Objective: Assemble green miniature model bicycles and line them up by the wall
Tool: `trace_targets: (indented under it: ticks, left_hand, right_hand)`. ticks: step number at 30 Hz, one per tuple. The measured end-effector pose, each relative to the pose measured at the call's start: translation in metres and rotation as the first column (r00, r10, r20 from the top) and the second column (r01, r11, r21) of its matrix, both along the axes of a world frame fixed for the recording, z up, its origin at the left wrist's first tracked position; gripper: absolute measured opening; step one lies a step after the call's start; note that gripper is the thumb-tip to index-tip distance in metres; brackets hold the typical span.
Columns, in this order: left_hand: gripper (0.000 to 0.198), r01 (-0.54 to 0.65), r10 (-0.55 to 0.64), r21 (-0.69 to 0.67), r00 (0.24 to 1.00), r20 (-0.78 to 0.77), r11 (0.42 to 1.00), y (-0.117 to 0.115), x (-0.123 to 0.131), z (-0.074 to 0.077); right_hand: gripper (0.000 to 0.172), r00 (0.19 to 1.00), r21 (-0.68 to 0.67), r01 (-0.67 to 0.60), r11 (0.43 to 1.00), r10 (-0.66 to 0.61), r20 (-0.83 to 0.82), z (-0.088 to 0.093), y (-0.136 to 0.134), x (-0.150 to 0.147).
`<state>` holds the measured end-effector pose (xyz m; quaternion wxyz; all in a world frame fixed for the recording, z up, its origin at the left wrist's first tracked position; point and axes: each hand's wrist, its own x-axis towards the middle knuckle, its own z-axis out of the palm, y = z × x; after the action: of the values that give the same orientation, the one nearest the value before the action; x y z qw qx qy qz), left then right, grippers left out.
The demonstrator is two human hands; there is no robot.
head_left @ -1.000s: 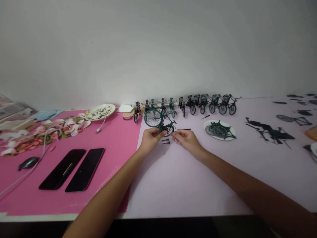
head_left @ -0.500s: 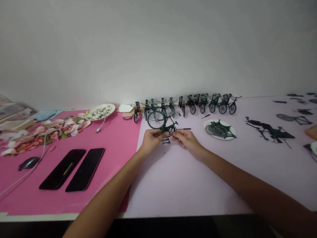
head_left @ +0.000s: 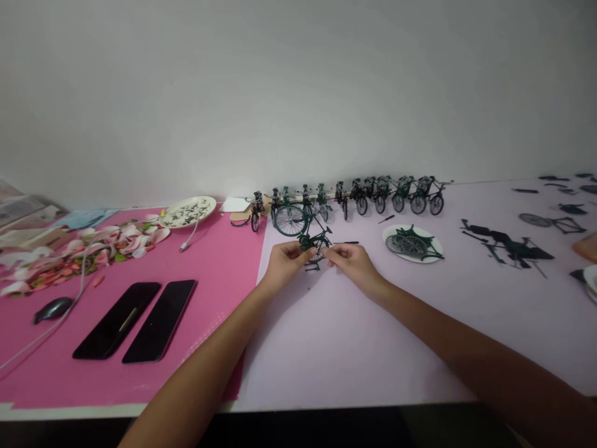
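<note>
Between my two hands is a green model bicycle (head_left: 291, 221), held a little above the lilac tabletop (head_left: 354, 348) with its large spoked wheel up and to the left. My left hand (head_left: 285, 266) is closed on its lower left part, thumb pressed against it. My right hand (head_left: 351, 261) pinches at the bicycle's lower right side; the fingertips hide the exact spot. Just below the fingers lies a small dark part (head_left: 312, 266). Behind the right hand rests a thin dark tool (head_left: 346, 242).
A row of model bicycles (head_left: 402, 194) stands along the wall. On the right are a white plate (head_left: 388, 231) with green frames and wheels, and loose dark parts (head_left: 508, 246). To the left lie two phones (head_left: 159, 320), petals (head_left: 121, 239), a cable (head_left: 83, 274) and a plate (head_left: 212, 205).
The held bicycle has turned slightly, its large wheel tipping lower and to the left. Both hands stay at nearly the same place, still closed on it.
</note>
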<state>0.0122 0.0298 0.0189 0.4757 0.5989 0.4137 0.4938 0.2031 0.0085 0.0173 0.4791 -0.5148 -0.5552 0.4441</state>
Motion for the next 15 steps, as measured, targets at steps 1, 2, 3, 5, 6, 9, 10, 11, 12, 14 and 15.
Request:
trace_targets:
  ticks: [1, 2, 3, 5, 6, 9, 10, 11, 12, 14, 15]
  left_hand:
    - [0.04, -0.005, 0.005, -0.009, 1.0, 0.002, 1.0, 0.0, 0.0, 0.0]
    - [0.04, -0.007, 0.007, -0.02, 1.0, 0.005, 1.0, 0.0, 0.0, 0.0]
    - [0.041, -0.005, 0.006, -0.032, 1.0, 0.009, 0.999, 0.0, -0.001, 0.001]
    - [0.043, 0.003, -0.002, -0.052, 1.0, 0.026, 0.999, 0.0, 0.0, 0.003]
    - [0.043, 0.0, 0.002, -0.058, 0.999, 0.037, 0.998, -0.001, 0.0, 0.004]
    - [0.044, -0.069, 0.072, -0.067, 0.997, 0.033, 0.995, 0.0, 0.0, 0.006]
    - [0.048, -0.104, 0.105, -0.065, 0.994, 0.017, 0.992, 0.0, -0.001, 0.007]
    - [0.053, -0.137, 0.137, -0.062, 0.991, -0.002, 0.989, 0.001, -0.002, 0.007]
    - [0.058, -0.163, 0.162, -0.057, 0.987, -0.015, 0.985, 0.002, -0.003, 0.008]
    - [0.062, -0.194, 0.194, -0.05, 0.981, -0.011, 0.98, 0.004, -0.005, 0.008]
    - [0.063, -0.199, 0.199, -0.052, 0.98, 0.009, 0.979, 0.005, -0.006, 0.008]
  right_hand:
    - [0.052, 1.0, 0.006, -0.003, 1.0, 0.003, 0.007, 0.001, 0.0, 0.001]
    - [0.053, 1.0, 0.01, -0.007, 1.0, 0.006, 0.015, 0.002, 0.0, 0.001]
    - [0.054, 1.0, 0.014, -0.013, 1.0, 0.012, 0.025, 0.003, 0.001, 0.002]
    - [0.057, 0.999, 0.023, -0.02, 1.0, 0.019, 0.046, 0.006, 0.003, 0.006]
    - [0.058, 0.998, 0.038, -0.015, 0.999, 0.013, 0.056, 0.008, 0.004, 0.009]
    - [0.058, 0.994, 0.136, 0.042, 0.99, -0.055, 0.092, 0.017, 0.008, 0.02]
    - [0.056, 0.989, 0.18, 0.065, 0.981, -0.087, 0.118, 0.02, 0.009, 0.024]
    - [0.054, 0.98, 0.225, 0.082, 0.971, -0.12, 0.161, 0.023, 0.011, 0.029]
    - [0.05, 0.963, 0.274, 0.088, 0.958, -0.152, 0.223, 0.026, 0.013, 0.034]
    - [0.038, 0.894, 0.367, 0.059, 0.928, -0.213, 0.393, 0.03, 0.017, 0.045]
    - [0.032, 0.842, 0.374, 0.006, 0.927, -0.206, 0.498, 0.03, 0.02, 0.05]
